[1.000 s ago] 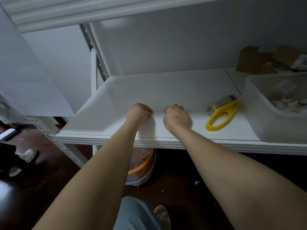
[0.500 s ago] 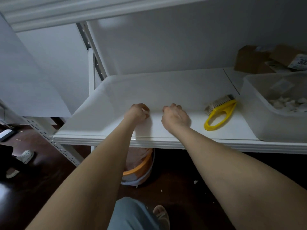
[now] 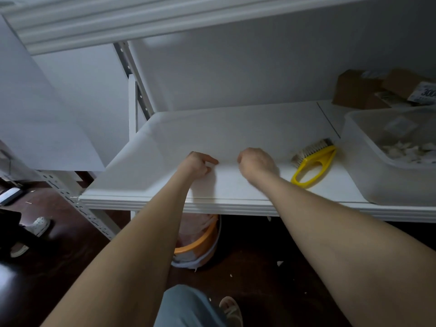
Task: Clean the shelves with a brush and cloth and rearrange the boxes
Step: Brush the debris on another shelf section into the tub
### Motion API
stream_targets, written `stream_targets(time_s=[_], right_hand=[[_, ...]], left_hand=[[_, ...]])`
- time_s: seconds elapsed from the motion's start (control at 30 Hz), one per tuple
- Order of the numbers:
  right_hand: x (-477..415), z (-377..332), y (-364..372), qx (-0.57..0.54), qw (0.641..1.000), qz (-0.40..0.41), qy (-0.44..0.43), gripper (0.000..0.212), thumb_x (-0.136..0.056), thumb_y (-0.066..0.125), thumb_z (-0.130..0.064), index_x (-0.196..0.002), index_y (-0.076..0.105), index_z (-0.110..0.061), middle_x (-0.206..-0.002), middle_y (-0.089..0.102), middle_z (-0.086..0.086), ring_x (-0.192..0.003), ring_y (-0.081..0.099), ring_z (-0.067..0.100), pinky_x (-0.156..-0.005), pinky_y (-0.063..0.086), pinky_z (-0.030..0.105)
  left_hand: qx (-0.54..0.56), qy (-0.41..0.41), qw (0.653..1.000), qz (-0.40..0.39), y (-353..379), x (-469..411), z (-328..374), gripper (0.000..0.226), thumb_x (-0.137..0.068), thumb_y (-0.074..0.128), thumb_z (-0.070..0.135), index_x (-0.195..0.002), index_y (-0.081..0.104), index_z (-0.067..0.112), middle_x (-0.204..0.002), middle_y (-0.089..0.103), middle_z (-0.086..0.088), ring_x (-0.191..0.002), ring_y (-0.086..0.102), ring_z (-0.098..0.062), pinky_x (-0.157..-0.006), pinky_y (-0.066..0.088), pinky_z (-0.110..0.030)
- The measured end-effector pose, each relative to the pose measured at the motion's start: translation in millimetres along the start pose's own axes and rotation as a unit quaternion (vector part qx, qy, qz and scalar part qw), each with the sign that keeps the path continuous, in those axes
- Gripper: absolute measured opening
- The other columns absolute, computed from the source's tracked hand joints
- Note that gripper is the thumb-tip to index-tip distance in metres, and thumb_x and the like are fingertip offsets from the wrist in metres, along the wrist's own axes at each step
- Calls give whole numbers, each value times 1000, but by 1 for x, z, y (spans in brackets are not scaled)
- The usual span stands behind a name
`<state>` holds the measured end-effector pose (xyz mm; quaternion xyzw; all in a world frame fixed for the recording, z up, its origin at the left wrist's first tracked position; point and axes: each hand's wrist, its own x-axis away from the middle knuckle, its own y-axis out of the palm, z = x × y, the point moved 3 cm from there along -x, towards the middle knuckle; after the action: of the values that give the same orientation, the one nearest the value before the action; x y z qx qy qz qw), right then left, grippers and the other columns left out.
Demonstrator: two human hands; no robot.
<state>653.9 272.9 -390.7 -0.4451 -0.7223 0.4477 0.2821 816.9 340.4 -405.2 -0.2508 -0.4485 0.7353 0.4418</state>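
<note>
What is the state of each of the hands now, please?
Left hand: closed, pinching the white sheet on the shelf.
Right hand: fingers curled at the same sheet; grip hidden, cannot be told.

The shelf (image 3: 236,206) and the sheet (image 3: 236,135) on it are plain white. The brush (image 3: 313,165) at right has a bright yellow handle and pale beige bristles. The bin (image 3: 358,166) is translucent white, the far-right cardboard boxes (image 3: 354,90) brown, the bucket (image 3: 200,244) below orange and white, the floor (image 3: 70,256) dark reddish brown.
</note>
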Motion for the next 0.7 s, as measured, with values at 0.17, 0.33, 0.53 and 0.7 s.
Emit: stream_targets(time_s=[0.17,0.33,0.53,0.7], right_hand=[[-19,28,-16,-129,988,32,84,30,-92,49,-13,-114,69,-8,-124,64,11,-116,60,26,-97,48,32],[-18,42,-10,-123,987,44,89,29,-92,50,-14,-111,71,-12,-122,65,8,-115,60,26,-94,47,28],[-5,35,2,-102,995,6,5,29,-85,53,-20,-102,74,-30,-118,68,-1,-112,60,21,-98,48,31],[-1,24,5,-52,998,-3,-22,33,-85,55,-31,-115,68,-30,-128,58,2,-122,50,25,-104,43,35]], left_hand=[[17,-17,1000,4,3,-6,0,37,-86,54,-1,-113,70,19,-124,58,-15,-108,59,-29,-76,37,-15],[18,-30,999,5,6,-8,4,30,-85,57,1,-100,73,20,-121,60,-17,-100,62,-33,-73,44,-23],[11,-34,999,16,8,-3,-4,35,-85,55,11,-110,68,31,-122,54,-11,-99,61,-28,-92,50,-33],[6,-10,1000,12,5,0,-3,36,-85,57,10,-112,70,28,-121,60,-8,-107,60,-24,-96,47,-30]])
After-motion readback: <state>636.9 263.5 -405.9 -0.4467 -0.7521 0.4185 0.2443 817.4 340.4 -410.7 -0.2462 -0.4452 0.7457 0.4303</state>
